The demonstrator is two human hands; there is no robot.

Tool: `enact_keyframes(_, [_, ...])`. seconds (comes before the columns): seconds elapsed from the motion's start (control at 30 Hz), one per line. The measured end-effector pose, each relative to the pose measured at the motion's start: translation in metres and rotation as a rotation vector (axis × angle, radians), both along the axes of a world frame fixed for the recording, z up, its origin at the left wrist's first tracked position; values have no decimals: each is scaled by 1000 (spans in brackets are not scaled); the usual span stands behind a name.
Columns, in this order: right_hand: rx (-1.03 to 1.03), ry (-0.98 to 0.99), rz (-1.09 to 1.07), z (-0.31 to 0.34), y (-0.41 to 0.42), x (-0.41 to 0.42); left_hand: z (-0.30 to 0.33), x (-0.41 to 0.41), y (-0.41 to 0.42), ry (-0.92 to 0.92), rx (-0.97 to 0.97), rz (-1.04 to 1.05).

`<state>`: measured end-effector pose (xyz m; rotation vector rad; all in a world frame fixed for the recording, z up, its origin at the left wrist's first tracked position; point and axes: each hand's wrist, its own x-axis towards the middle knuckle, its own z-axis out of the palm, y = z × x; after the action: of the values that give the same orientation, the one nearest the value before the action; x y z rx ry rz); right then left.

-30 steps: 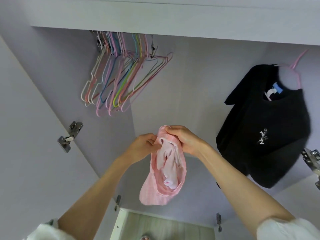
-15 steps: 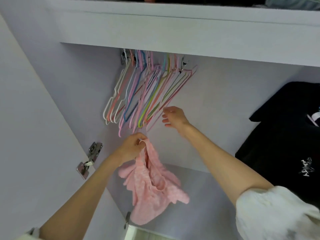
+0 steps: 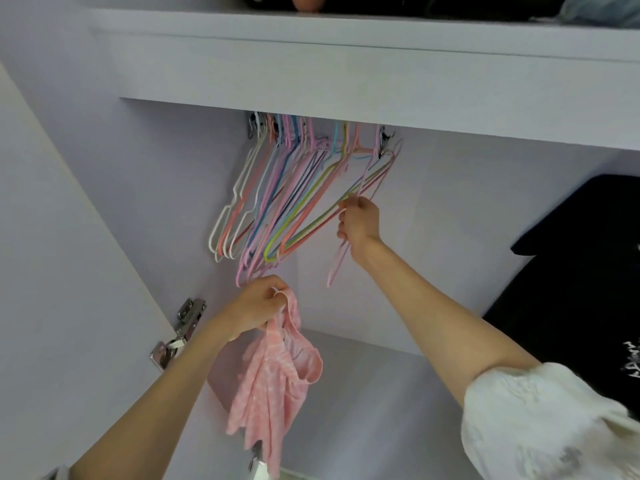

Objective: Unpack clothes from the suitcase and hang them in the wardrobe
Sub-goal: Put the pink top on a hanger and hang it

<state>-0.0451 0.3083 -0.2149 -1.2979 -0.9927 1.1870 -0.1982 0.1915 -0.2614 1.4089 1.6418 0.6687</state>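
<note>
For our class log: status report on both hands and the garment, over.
Left hand grips pink garment. Right hand grips pink hanger beside hanger bunch. Nothing blocking.

Both arms are reaching up and forward, bare to the sleeves. Left hand (image 3: 258, 306) is curling its fingers in a closed grip, held lower. Right hand (image 3: 358, 223) is pinching, raised higher.

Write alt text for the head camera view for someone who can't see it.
Inside a pale lilac wardrobe, the right hand grips a thin pink wire hanger beside a bunch of pastel wire hangers, while the left hand holds a crumpled pink knit garment. A black T-shirt hangs right.
</note>
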Motion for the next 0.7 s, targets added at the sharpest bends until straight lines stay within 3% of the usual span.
enact_keyframes(0.27, [116, -128, -183, -13, -7, 70, -7, 37, -4, -51, -34, 12])
enact_keyframes(0.53, [219, -240, -65, 0, -24, 108, -10, 71, -11, -71, -54, 33])
enact_keyframes(0.7, [254, -185, 23, 23, -36, 109, -8, 75, -15, -87, -60, 55])
